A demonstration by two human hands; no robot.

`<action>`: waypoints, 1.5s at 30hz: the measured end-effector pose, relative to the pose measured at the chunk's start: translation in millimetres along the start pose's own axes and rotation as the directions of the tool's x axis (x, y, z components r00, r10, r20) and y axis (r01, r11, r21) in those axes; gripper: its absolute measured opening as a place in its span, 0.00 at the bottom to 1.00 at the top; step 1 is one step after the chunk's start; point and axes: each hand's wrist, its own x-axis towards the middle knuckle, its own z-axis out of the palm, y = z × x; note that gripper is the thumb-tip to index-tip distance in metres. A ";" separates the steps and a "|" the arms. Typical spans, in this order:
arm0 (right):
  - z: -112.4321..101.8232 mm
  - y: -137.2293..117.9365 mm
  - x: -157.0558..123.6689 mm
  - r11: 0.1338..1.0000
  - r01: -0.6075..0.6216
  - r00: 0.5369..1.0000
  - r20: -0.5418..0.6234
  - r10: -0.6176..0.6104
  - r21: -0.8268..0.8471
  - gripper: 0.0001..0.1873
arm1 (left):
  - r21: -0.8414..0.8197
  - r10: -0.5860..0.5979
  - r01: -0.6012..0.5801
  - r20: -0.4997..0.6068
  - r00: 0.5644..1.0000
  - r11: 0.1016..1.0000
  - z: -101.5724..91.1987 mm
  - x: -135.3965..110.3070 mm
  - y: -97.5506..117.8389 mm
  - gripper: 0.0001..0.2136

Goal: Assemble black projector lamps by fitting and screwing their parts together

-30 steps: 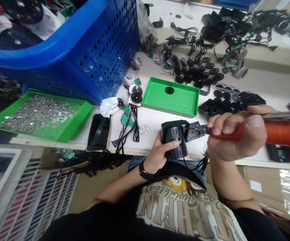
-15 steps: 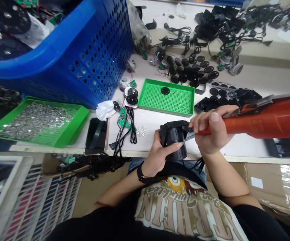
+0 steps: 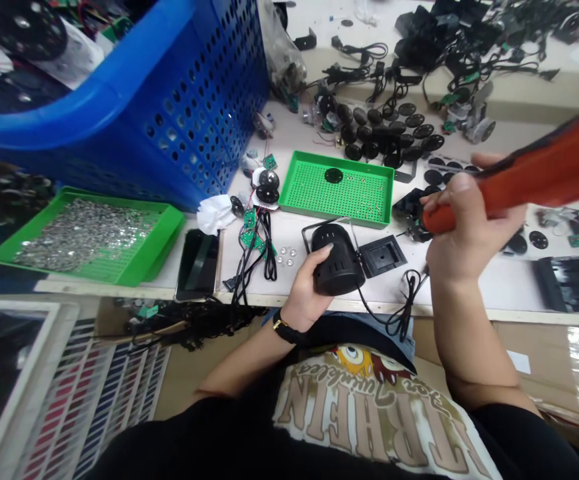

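Observation:
My left hand (image 3: 305, 288) grips a round black housing (image 3: 337, 267) at the table's near edge; a metal bracket loops behind it and a black cord trails off to its right. My right hand (image 3: 464, 223) is wrapped round an orange electric screwdriver (image 3: 534, 175), raised and tilted up to the right, its tip clear of the housing. A square black plate (image 3: 383, 255) lies on the table between the two hands.
A small green tray (image 3: 339, 190) with a black disc lies behind the housing. A larger green tray (image 3: 89, 233) of shiny metal bits sits left, under a blue basket (image 3: 159, 107). A phone (image 3: 197, 263), green circuit boards with black wires (image 3: 257, 243) and several black discs (image 3: 389, 133) crowd the table.
My right hand lifted the screwdriver up and right, off the housing. My left hand turned the housing and set it lower, leaving the square plate uncovered on the table.

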 end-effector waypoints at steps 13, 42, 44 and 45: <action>-35.2 17.6 -57.3 0.857 0.360 0.932 0.193 -0.308 -0.370 0.33 | -0.009 0.022 -0.021 0.166 0.986 1.000 1.2 0.9 5.7 0.23; -33.4 2.8 -68.5 0.958 -0.277 0.879 0.382 0.285 -0.079 0.10 | 0.397 0.286 -0.345 0.201 0.937 0.850 -6.7 -12.2 -19.3 0.30; -34.9 3.1 -70.5 0.965 -0.252 0.879 0.400 0.258 -0.068 0.12 | 0.334 0.262 -0.294 0.139 0.955 0.895 -2.1 -13.2 -19.4 0.29; -35.3 3.0 -70.9 0.968 -0.242 0.877 0.411 0.248 -0.068 0.13 | 0.302 0.252 -0.278 0.123 0.960 0.912 -1.0 -13.4 -19.4 0.29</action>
